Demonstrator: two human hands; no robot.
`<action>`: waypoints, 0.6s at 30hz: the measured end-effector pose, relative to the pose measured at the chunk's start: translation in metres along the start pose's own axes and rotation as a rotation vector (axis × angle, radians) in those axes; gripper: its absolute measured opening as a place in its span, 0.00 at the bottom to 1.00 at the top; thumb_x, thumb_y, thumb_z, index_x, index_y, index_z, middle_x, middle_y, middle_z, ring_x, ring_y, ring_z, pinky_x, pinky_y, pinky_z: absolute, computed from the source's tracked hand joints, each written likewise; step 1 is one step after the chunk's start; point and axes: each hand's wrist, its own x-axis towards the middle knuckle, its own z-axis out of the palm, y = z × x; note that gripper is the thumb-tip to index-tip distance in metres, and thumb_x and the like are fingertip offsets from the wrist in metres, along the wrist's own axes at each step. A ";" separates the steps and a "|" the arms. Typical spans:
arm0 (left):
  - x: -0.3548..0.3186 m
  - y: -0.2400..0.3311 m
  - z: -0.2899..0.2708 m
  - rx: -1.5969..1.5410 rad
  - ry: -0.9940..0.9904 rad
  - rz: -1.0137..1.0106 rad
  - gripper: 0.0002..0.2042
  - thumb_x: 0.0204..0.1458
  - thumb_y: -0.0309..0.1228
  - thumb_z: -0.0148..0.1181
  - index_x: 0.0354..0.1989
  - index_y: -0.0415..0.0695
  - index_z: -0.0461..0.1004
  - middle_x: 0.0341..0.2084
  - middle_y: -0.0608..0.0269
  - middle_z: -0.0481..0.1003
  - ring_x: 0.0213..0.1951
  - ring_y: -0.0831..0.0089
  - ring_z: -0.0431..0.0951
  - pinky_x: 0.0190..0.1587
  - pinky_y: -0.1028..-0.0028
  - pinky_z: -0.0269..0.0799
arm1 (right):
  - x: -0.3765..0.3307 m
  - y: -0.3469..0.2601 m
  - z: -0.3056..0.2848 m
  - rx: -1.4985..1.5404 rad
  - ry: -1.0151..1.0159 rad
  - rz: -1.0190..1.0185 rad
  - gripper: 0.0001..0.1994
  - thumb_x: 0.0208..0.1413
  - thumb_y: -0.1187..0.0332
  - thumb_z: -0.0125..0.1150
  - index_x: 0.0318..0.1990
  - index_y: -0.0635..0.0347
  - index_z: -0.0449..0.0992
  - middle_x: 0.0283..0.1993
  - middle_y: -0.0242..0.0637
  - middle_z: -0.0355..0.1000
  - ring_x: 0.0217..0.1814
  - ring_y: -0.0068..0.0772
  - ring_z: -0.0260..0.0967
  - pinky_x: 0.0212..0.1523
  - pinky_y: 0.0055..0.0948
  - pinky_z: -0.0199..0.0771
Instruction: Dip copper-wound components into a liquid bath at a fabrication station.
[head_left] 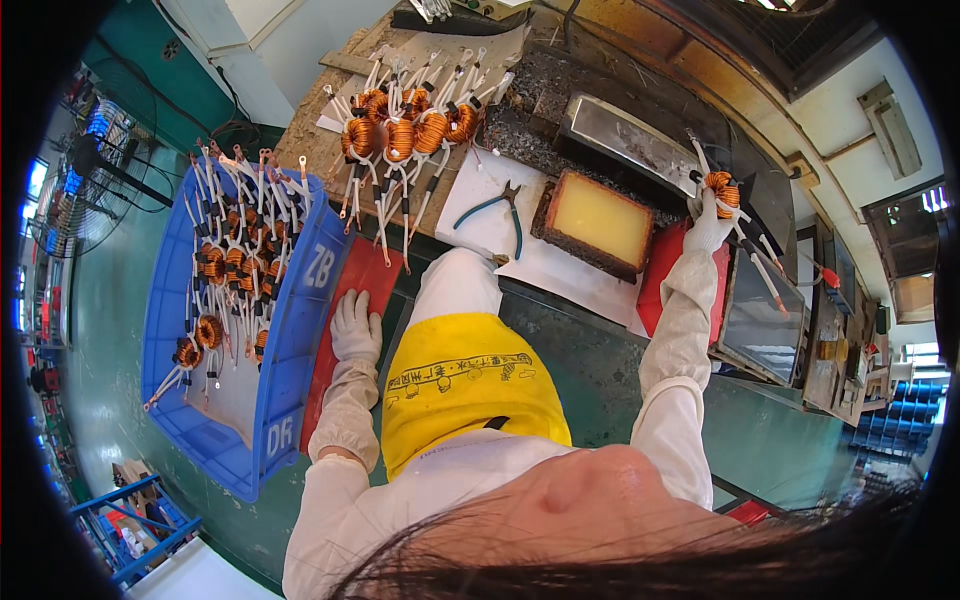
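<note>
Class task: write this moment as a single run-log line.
right hand: holds copper-wound coil | left hand: open, beside blue crate | blue crate: more coils inside | pliers: on white sheet

obstacle beside left hand [355, 328]: blue crate [287, 365]

Caged fan [88, 158] (dark-hubbed), green floor [115, 300]

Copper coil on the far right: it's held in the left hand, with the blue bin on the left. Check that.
Wrong hand: the head view shows the right hand holding the copper coil. The blue bin is indeed on the left.
</note>
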 end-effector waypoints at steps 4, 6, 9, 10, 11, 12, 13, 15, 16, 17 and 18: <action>0.000 0.000 0.001 -0.009 0.015 0.008 0.22 0.53 0.37 0.54 0.58 0.50 0.67 0.59 0.56 0.65 0.60 0.54 0.64 0.60 0.56 0.60 | 0.003 0.003 -0.003 0.013 -0.011 -0.019 0.14 0.52 0.73 0.67 0.46 0.62 0.72 0.36 0.35 0.75 0.25 0.23 0.72 0.28 0.23 0.79; 0.001 -0.001 0.001 -0.007 0.015 0.013 0.23 0.53 0.37 0.54 0.58 0.50 0.66 0.59 0.56 0.65 0.60 0.54 0.64 0.60 0.56 0.60 | 0.005 0.005 -0.005 0.001 -0.010 -0.019 0.16 0.53 0.75 0.65 0.48 0.63 0.70 0.38 0.39 0.76 0.30 0.27 0.75 0.32 0.27 0.81; 0.001 0.000 0.000 -0.010 0.015 0.017 0.23 0.53 0.37 0.54 0.59 0.50 0.66 0.59 0.56 0.65 0.60 0.54 0.64 0.60 0.56 0.60 | 0.007 0.007 -0.008 0.031 -0.011 0.008 0.15 0.53 0.75 0.64 0.48 0.64 0.70 0.39 0.40 0.76 0.31 0.27 0.76 0.32 0.27 0.80; 0.001 0.001 -0.001 -0.013 0.017 0.015 0.23 0.53 0.37 0.54 0.59 0.50 0.66 0.59 0.56 0.65 0.60 0.54 0.64 0.60 0.56 0.60 | 0.008 0.008 -0.009 0.032 -0.011 0.008 0.15 0.53 0.75 0.64 0.48 0.64 0.70 0.39 0.40 0.76 0.31 0.27 0.76 0.32 0.27 0.80; 0.001 0.001 -0.001 -0.013 0.018 0.016 0.23 0.53 0.37 0.54 0.59 0.50 0.66 0.59 0.56 0.65 0.60 0.54 0.64 0.60 0.56 0.60 | 0.009 0.008 -0.009 0.036 -0.014 0.015 0.15 0.53 0.75 0.65 0.48 0.64 0.70 0.39 0.40 0.76 0.31 0.27 0.76 0.32 0.27 0.80; 0.000 0.001 0.000 -0.010 0.016 0.015 0.23 0.53 0.37 0.54 0.59 0.50 0.66 0.59 0.56 0.65 0.60 0.54 0.64 0.60 0.56 0.60 | 0.009 0.009 -0.010 0.040 -0.018 0.023 0.15 0.53 0.75 0.65 0.48 0.64 0.71 0.39 0.40 0.76 0.31 0.27 0.76 0.32 0.27 0.80; 0.000 0.000 0.000 -0.005 0.015 0.014 0.23 0.53 0.37 0.54 0.59 0.50 0.66 0.59 0.56 0.65 0.60 0.55 0.64 0.60 0.56 0.60 | 0.007 0.007 -0.007 0.042 -0.019 0.023 0.15 0.53 0.75 0.65 0.48 0.64 0.71 0.39 0.40 0.76 0.31 0.27 0.76 0.32 0.27 0.80; -0.001 0.000 -0.001 0.002 0.015 0.009 0.23 0.53 0.37 0.55 0.59 0.50 0.66 0.59 0.57 0.65 0.60 0.55 0.64 0.60 0.56 0.60 | 0.001 0.003 -0.001 0.073 0.009 0.012 0.15 0.52 0.73 0.67 0.46 0.63 0.72 0.35 0.36 0.74 0.26 0.24 0.72 0.29 0.25 0.81; -0.001 0.000 -0.001 0.004 0.015 0.007 0.23 0.52 0.37 0.55 0.59 0.50 0.66 0.59 0.57 0.65 0.60 0.55 0.64 0.60 0.56 0.60 | 0.002 0.002 -0.003 0.076 0.008 0.009 0.15 0.52 0.73 0.67 0.46 0.63 0.72 0.35 0.36 0.74 0.26 0.24 0.72 0.29 0.25 0.81; 0.000 0.000 -0.001 0.003 0.019 0.007 0.23 0.52 0.37 0.55 0.59 0.50 0.66 0.59 0.57 0.65 0.60 0.55 0.64 0.60 0.56 0.60 | 0.004 0.003 -0.005 0.068 0.013 0.010 0.16 0.52 0.74 0.66 0.48 0.63 0.71 0.38 0.38 0.75 0.29 0.26 0.74 0.31 0.26 0.80; 0.000 0.000 -0.001 0.001 0.023 0.011 0.23 0.53 0.37 0.55 0.58 0.50 0.66 0.59 0.57 0.66 0.60 0.55 0.64 0.59 0.56 0.60 | 0.004 0.004 -0.006 0.060 0.018 0.011 0.16 0.52 0.75 0.65 0.49 0.63 0.71 0.40 0.40 0.76 0.32 0.28 0.76 0.32 0.27 0.79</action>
